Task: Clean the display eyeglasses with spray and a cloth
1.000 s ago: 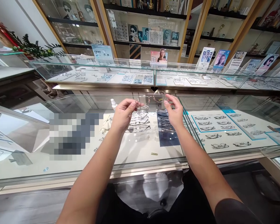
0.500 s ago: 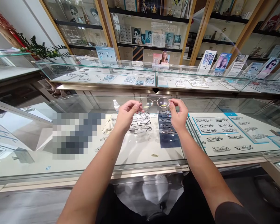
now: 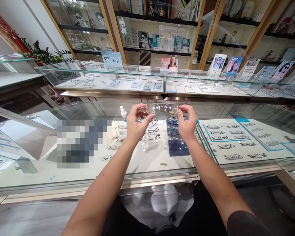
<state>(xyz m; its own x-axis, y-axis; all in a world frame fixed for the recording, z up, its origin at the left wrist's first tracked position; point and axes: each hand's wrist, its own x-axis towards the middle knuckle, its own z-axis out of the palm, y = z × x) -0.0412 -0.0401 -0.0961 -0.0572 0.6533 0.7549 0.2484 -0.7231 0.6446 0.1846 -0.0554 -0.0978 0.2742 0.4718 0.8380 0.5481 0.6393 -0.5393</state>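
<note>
Nearest to us, both forearms reach out toward 12 o'clock over the glass table [image 3: 147, 170]. The left hand [image 3: 135, 126] and the right hand [image 3: 188, 123] are held apart, each pinched shut on one end of a pair of thin gold-rimmed eyeglasses [image 3: 170, 109]. The eyeglasses hang in the air above the table, just beyond the fingertips at 12 o'clock. Their long axis runs from 9 to 3 o'clock, with the lenses facing us. Neither hand is nearer than the other; the left grips the 9 o'clock end and the right the 3 o'clock end.

A second ago the frame sat tilted, its left lens dipped lower and turned away. Now it lies level and square to us, and both hands have risen slightly.

Under the glass below the hands lie rows of spectacle frames [image 3: 149, 134] and a dark tray [image 3: 178, 147]. At 11 o'clock a small spray bottle [image 3: 123, 113] stands on the table beside a pale cloth [image 3: 115, 129]. Farther off at 12 o'clock runs a second display case [image 3: 108, 82], and behind it stand wall shelves [image 3: 157, 23] with portraits.
</note>
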